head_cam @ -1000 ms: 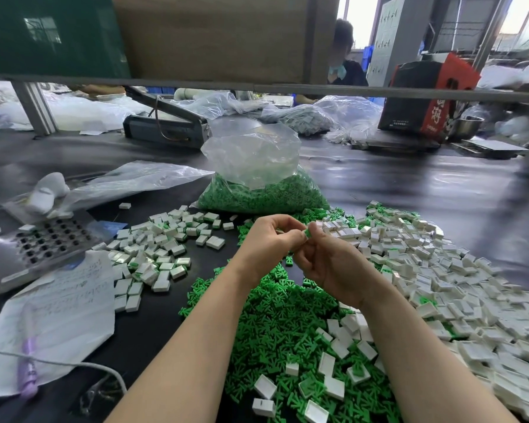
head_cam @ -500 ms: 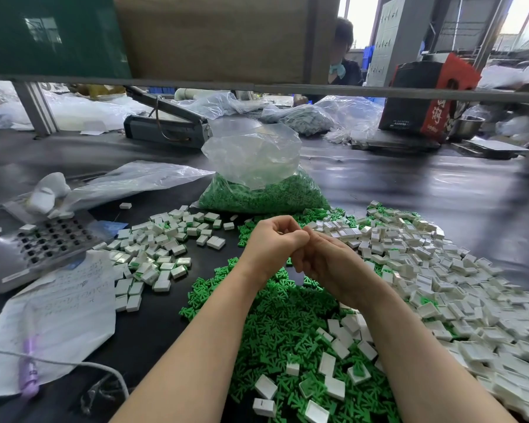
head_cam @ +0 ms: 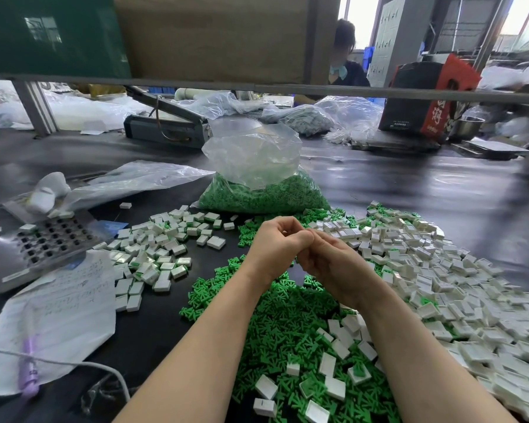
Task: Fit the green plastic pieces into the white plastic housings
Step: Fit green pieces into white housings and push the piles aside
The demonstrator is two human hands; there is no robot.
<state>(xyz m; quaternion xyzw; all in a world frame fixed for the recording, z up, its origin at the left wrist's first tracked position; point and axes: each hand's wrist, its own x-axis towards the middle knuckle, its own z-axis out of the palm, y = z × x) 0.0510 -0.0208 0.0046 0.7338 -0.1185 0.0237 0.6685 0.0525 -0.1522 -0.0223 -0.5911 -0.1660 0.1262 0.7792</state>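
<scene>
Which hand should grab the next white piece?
Probably the right hand: the big pile of white housings lies on its side, just beyond its knuckles. The left hand sits over the green pieces.

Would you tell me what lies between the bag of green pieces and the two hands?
In the head view, loose green pieces lie on the dark table between the bag and the joined left hand and right hand.

Counts on my worktop (head_cam: 440, 190)

I see two hands, left (head_cam: 274, 245) and right (head_cam: 330, 264); one bag of green pieces (head_cam: 263, 193); green pieces (head_cam: 275, 325) and white housings (head_cam: 440, 270) too many to count.
</scene>
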